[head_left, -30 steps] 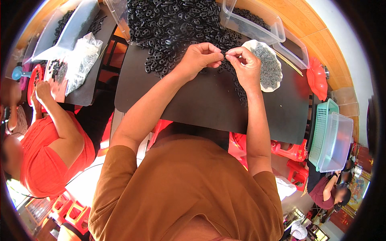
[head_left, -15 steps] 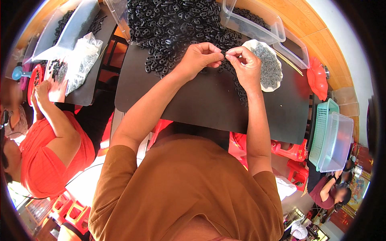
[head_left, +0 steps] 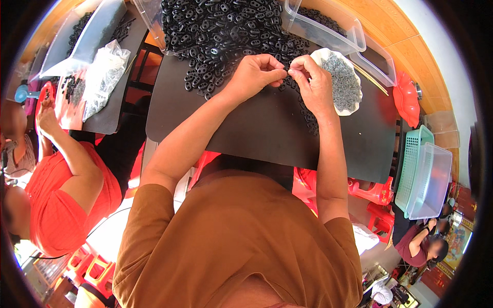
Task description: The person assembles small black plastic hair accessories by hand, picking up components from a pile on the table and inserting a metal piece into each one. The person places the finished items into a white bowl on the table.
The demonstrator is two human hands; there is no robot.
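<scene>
Above the dark table (head_left: 231,123), my hands meet fingertip to fingertip. My left hand (head_left: 257,75) is closed in a pinch on a small black plastic piece (head_left: 286,71), mostly covered by the fingers. My right hand (head_left: 313,84) pinches from the other side; whatever lies between its thumb and forefinger is too small to make out. Behind the hands spreads a big heap of black oval plastic pieces (head_left: 221,31) with holes through them. Close to my right hand is a white scalloped dish (head_left: 358,101) holding many tiny grey metal parts (head_left: 341,82).
Clear plastic boxes (head_left: 328,38) stand at the back right, beside thin sticks (head_left: 371,81) and a red dish (head_left: 405,100). A green basket (head_left: 411,169) is beyond the table's right end. On my left, a person in red (head_left: 72,195) works at another table with a plastic bag (head_left: 108,77).
Both hands stay in nearly the same place, with only slight finger movement at the pinch. The person on the left has shifted a hand slightly towards the far side.
</scene>
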